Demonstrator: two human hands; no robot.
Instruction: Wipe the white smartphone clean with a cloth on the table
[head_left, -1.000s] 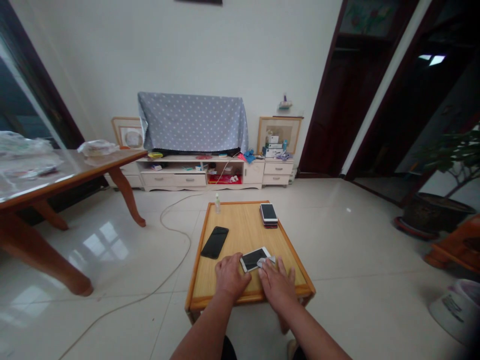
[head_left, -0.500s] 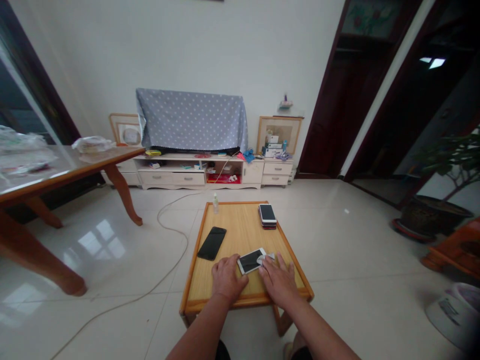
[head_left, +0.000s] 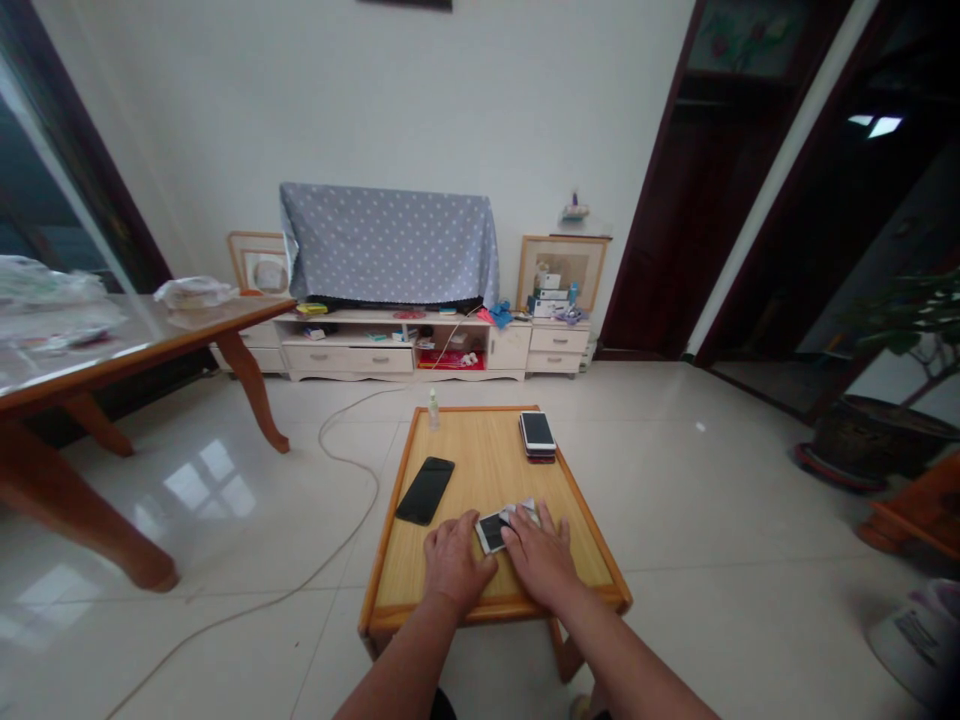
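A white-framed smartphone (head_left: 489, 536) with a dark screen lies on the small wooden table (head_left: 480, 450). My left hand (head_left: 454, 562) holds its left end, fingers and thumb at the edges. Over the phone's right part, my right hand (head_left: 537, 557) presses a thin whitish cloth (head_left: 527, 508) against the screen and hides much of it. To the left lies a larger black phone (head_left: 425, 490). A stack of phones (head_left: 538, 434), a white-framed one on top, sits at the far right of the table.
A small clear spray bottle (head_left: 433, 411) stands at the table's far left corner. A cable (head_left: 352, 455) runs across the floor on the left. Beyond are a white TV cabinet (head_left: 349, 358) and a larger wooden table (head_left: 255, 312) with plastic bags.
My right hand and the cloth have slid left over the phone, covering more of its screen. My left hand keeps its place on the phone. The view has shifted slightly.
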